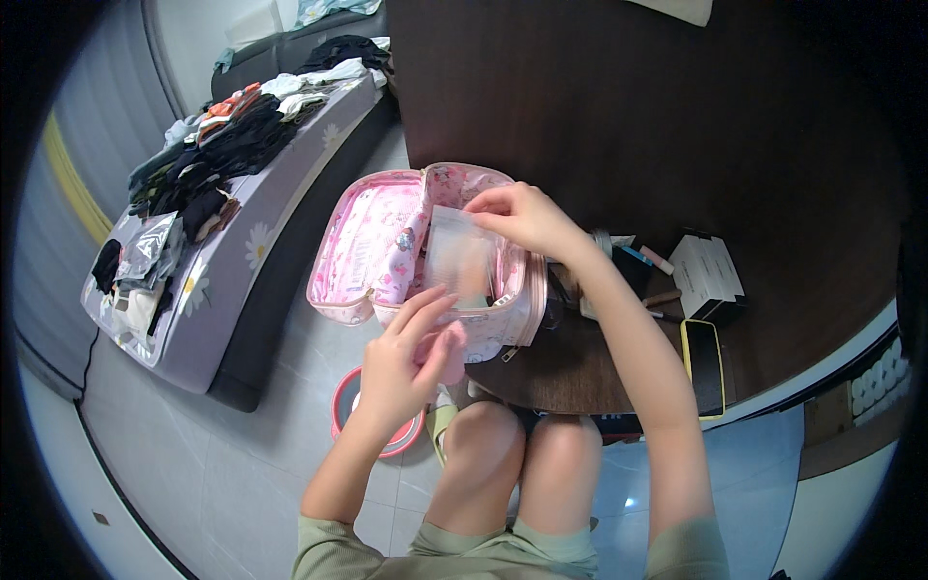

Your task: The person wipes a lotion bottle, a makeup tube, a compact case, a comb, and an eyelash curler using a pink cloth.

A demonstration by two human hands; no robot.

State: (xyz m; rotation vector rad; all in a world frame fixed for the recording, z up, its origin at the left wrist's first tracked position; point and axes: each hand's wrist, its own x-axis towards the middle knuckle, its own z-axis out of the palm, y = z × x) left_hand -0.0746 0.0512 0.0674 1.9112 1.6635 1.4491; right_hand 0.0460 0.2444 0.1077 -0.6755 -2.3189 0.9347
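An unzipped pink patterned cosmetic bag (366,232) lies at the table's left edge, its lid folded out to the left. Inside it stands a translucent plastic pouch (453,243), blurred, with something pale and orange-toned behind it. The thumb and fingers of my right hand (525,217) pinch the pouch's upper right corner. My left hand (399,362) is in front of the bag, fingertips close to its front rim. A soft pink item (454,355), perhaps a powder puff, is held between its thumb and palm.
On the dark wooden table (616,130) are a white box (707,272), a yellow-edged phone (703,370) and small cosmetics (656,259), partly behind my right forearm. A red-rimmed basin (395,444) sits on the floor. Clothes (239,138) cover a daisy-patterned bed (254,210) at left.
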